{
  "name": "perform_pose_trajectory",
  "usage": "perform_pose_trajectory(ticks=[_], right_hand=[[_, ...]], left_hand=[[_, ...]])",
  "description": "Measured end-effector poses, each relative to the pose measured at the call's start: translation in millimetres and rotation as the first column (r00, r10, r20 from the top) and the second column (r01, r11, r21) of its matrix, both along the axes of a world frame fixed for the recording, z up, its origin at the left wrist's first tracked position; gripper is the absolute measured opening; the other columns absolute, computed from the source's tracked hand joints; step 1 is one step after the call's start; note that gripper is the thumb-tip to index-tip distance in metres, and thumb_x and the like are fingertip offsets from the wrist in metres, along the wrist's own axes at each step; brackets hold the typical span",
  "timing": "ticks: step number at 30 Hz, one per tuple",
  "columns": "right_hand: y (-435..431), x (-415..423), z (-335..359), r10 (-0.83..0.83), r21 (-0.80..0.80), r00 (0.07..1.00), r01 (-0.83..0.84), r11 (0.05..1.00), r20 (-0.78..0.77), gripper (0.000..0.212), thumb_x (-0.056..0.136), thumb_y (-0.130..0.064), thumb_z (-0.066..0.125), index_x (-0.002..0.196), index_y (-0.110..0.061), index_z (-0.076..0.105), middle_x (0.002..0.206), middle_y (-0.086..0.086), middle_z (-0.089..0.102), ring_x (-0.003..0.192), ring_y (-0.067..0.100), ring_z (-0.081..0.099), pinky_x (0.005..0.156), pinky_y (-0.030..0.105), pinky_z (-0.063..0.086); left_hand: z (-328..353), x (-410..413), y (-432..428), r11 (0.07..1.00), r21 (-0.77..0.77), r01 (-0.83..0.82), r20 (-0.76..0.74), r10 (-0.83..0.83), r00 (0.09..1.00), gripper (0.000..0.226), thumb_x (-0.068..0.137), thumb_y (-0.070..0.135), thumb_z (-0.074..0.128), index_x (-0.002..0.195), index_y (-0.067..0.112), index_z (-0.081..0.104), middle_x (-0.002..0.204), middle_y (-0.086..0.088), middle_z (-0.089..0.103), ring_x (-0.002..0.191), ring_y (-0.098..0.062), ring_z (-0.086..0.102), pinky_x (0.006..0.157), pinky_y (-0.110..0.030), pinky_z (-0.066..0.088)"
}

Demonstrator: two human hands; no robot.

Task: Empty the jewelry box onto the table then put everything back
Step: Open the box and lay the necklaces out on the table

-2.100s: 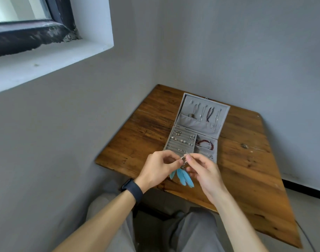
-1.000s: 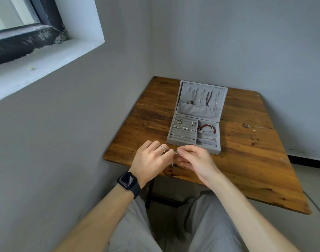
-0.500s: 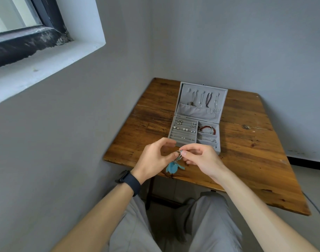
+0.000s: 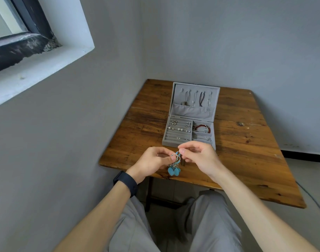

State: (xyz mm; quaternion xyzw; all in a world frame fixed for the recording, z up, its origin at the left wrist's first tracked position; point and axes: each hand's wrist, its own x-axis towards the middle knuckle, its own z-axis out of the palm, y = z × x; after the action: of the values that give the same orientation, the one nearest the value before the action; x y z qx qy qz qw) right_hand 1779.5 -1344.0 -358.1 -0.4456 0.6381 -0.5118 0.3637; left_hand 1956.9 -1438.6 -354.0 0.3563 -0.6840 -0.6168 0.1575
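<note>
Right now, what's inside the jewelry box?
Necklaces hang in the jewelry box lid; studs dot the left rows; a red bracelet lies in the right compartment. What the pocket holds and the near right corner, behind the right grip, are hidden.

left hand [image 4: 152,163], right hand [image 4: 201,157] pinching turquoise earrings [image 4: 173,170]

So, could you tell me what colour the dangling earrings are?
The earrings are turquoise blue; head view.
</note>
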Motion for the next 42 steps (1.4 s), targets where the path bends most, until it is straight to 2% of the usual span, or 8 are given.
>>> perform_pose_trajectory(ticks=[4,7,13,20,26,31,36,42], right_hand=[[2,3,-8,-0.155,0.021,0.974,0.154,0.988,0.164,0.012,0.093,-0.02,0.069,0.099,-0.028,0.075,0.092,-0.005,0.075,0.087,0.013,0.073,0.071,0.024,0.059],[3,9,-13,-0.163,0.113,0.956,0.139,0.984,0.244,0.009,0.094,-0.028,0.068,0.099,-0.025,0.075,0.093,0.0,0.076,0.083,0.015,0.072,0.07,0.025,0.057],[0,24,-14,-0.033,0.117,0.987,0.014,0.993,0.157,0.02,0.089,-0.048,0.069,0.1,-0.033,0.076,0.094,-0.01,0.076,0.088,0.01,0.072,0.069,0.022,0.057],[-15,37,-15,-0.089,0.115,0.989,0.075,0.991,0.118,0.014,0.088,-0.041,0.073,0.096,-0.03,0.077,0.088,-0.008,0.076,0.084,0.008,0.072,0.068,0.022,0.056],[-23,47,-14,-0.053,0.097,0.995,0.045,0.994,0.079,0.007,0.092,-0.032,0.07,0.097,-0.031,0.075,0.089,-0.009,0.075,0.084,0.006,0.071,0.067,0.02,0.056],[-29,54,-14,-0.02,0.108,0.998,0.015,0.994,0.052,0.006,0.092,-0.03,0.07,0.093,-0.029,0.076,0.087,-0.008,0.075,0.081,0.006,0.071,0.065,0.018,0.055],[-36,65,-19,-0.018,0.13,0.991,0.001,0.992,0.129,0.006,0.092,-0.025,0.07,0.093,-0.027,0.075,0.088,-0.004,0.076,0.084,0.012,0.073,0.069,0.022,0.057],[-46,73,-21,-0.079,0.12,0.986,0.062,0.991,0.148,0.009,0.094,-0.023,0.067,0.093,-0.029,0.074,0.089,-0.005,0.075,0.082,0.013,0.073,0.068,0.023,0.057]], left_hand=[[-1,1,-1,0.999,0.051,-0.009,-0.031,0.011,0.999,0.016,0.092,0.025,0.071,0.104,0.014,0.074,0.102,-0.008,0.075,0.086,-0.014,0.068,0.085,-0.033,0.056],[-3,5,-4,0.992,0.116,-0.046,-0.076,0.055,0.996,0.017,0.093,0.026,0.07,0.107,0.018,0.074,0.105,-0.008,0.075,0.09,-0.015,0.068,0.086,-0.033,0.056],[-9,13,-6,0.99,0.107,-0.089,-0.07,0.097,0.993,0.016,0.093,0.028,0.069,0.107,0.024,0.075,0.103,-0.002,0.075,0.102,-0.022,0.07,0.09,-0.037,0.056],[-10,19,-3,0.994,0.071,-0.088,-0.062,0.092,0.994,0.02,0.091,0.03,0.069,0.107,0.042,0.072,0.099,0.008,0.075,0.091,-0.008,0.07,0.078,-0.027,0.053],[-13,29,-6,0.982,0.159,-0.098,-0.108,0.116,0.987,0.018,0.092,0.04,0.066,0.108,0.043,0.072,0.106,0.006,0.075,0.1,-0.013,0.071,0.092,-0.038,0.054],[-21,36,-11,0.97,0.093,-0.226,-0.121,0.236,0.964,0.011,0.091,0.036,0.071,0.1,0.033,0.077,0.097,0.006,0.077,0.092,-0.009,0.072,0.078,-0.025,0.058],[-28,42,-15,0.938,0.204,-0.28,-0.142,0.311,0.94,0.012,0.091,0.022,0.073,0.101,0.017,0.076,0.094,-0.006,0.077,0.091,-0.025,0.074,0.079,-0.039,0.062],[-20,58,-28,0.923,0.073,-0.378,-0.105,0.384,0.917,0.016,0.088,0.034,0.075,0.101,0.025,0.071,0.088,0.007,0.077,0.08,-0.01,0.074,0.064,-0.021,0.052]])
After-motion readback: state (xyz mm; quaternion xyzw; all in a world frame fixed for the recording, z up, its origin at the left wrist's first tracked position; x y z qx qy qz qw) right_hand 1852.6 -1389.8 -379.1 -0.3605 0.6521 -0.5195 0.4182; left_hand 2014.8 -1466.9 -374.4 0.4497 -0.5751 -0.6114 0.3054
